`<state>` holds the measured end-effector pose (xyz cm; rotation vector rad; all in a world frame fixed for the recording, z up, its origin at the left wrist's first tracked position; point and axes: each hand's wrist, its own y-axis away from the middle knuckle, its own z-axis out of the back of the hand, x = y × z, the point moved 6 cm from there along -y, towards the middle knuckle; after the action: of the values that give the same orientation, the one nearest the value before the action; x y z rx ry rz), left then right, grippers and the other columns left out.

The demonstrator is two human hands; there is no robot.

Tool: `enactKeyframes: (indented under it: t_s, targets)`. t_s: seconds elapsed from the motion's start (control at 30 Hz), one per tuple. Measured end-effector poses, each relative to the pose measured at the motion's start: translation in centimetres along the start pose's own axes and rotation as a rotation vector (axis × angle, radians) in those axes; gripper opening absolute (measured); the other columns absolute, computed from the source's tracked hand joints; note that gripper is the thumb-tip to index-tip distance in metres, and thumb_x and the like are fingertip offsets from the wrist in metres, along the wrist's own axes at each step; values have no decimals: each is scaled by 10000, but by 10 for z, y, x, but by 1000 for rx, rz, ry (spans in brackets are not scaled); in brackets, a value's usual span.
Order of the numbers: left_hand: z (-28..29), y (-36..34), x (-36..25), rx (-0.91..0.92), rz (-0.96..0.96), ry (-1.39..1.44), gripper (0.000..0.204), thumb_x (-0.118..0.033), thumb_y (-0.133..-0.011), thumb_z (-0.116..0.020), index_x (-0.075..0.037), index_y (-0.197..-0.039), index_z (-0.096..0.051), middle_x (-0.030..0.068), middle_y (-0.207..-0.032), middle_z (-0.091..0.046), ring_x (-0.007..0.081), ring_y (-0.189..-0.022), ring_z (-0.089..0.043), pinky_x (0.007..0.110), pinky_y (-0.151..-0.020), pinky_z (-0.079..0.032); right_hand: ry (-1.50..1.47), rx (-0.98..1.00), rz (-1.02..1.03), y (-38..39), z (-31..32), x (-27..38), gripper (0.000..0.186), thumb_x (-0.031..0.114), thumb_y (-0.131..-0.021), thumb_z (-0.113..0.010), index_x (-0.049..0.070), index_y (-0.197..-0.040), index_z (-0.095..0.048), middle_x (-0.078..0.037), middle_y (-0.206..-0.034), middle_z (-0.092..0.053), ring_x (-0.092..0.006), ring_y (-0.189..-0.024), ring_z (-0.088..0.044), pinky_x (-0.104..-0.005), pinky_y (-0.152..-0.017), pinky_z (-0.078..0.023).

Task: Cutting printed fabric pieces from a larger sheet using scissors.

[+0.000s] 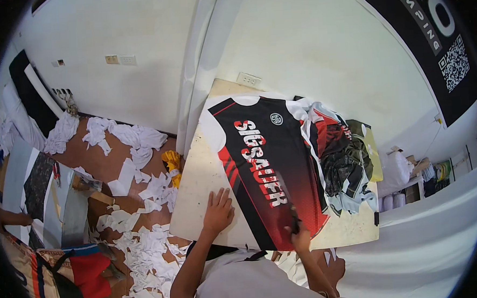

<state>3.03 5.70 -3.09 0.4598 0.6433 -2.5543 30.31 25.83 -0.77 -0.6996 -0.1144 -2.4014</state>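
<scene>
A black-and-red printed jersey panel (273,147) with white margins lies spread on the pale table (195,205) in front of me. My left hand (218,210) rests flat on the table, fingers apart, just beside the panel's left edge. Over the panel's lower right part, my right hand (300,236) is closed round the dark handles of scissors (293,217). Their blades point up and away over the red fabric; I cannot tell whether they are apart. To the right of the panel sits a heap of cut fabric pieces (339,160) in black, red, white and dark green.
White fabric scraps (146,245) litter the brown floor on the left, with a yellow cloth (172,162) by the table. Another person's hand (21,218) is at a second table (72,211) on the far left. White sheeting (416,247) stretches along the right.
</scene>
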Motion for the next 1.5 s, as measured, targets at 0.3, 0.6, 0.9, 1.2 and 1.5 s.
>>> enactKeyframes:
  t_s: [0.3, 0.6, 0.9, 1.2, 1.5]
  targets:
    - [4, 34, -46, 225, -158, 327, 283, -221, -869, -651, -85, -1116, -624, 139, -1220, -586, 342, -1225, -503, 497, -1090, -363, 300, -341, -50, -23, 98, -109, 206, 170, -884, -682, 6, -945, -575, -206, -707, -611, -401, -637, -594, -432, -579, -434]
    - [0, -40, -6, 172, -139, 104, 475, -254, -900, -654, -143, -1353, -570, 144, -1446, -467, 341, -1381, -390, 514, -1149, -286, -1158, 480, -595, 100, -18, 44, 508, 454, -1037, -319, 43, -833, -538, -94, -666, -592, -200, -560, -607, -299, -531, -515]
    - [-23, -49, 7, 228, -241, 75, 426, -297, -890, -655, -128, -1279, -617, 183, -1433, -456, 359, -1378, -383, 540, -1170, -258, -1180, 857, -837, 134, -49, 136, 455, 477, -1028, -484, 46, -888, -523, -60, -730, -576, -150, -630, -591, -291, -611, -494]
    - [-19, -49, 6, 196, -255, 95, 388, -238, -893, -634, -173, -1276, -632, 190, -1423, -464, 356, -1380, -386, 543, -1176, -249, -1096, 775, -732, 122, -83, 153, 471, 516, -1019, -482, 60, -901, -502, -37, -787, -523, -146, -689, -591, -296, -631, -496]
    - [-17, -45, 8, 158, -272, 149, 327, -207, -886, -630, -144, -1207, -645, 188, -1405, -482, 359, -1361, -408, 585, -1149, -272, -1071, 608, -843, 95, -132, 162, 458, 519, -981, -551, 93, -822, -496, -7, -715, -491, -126, -620, -554, -274, -577, -469]
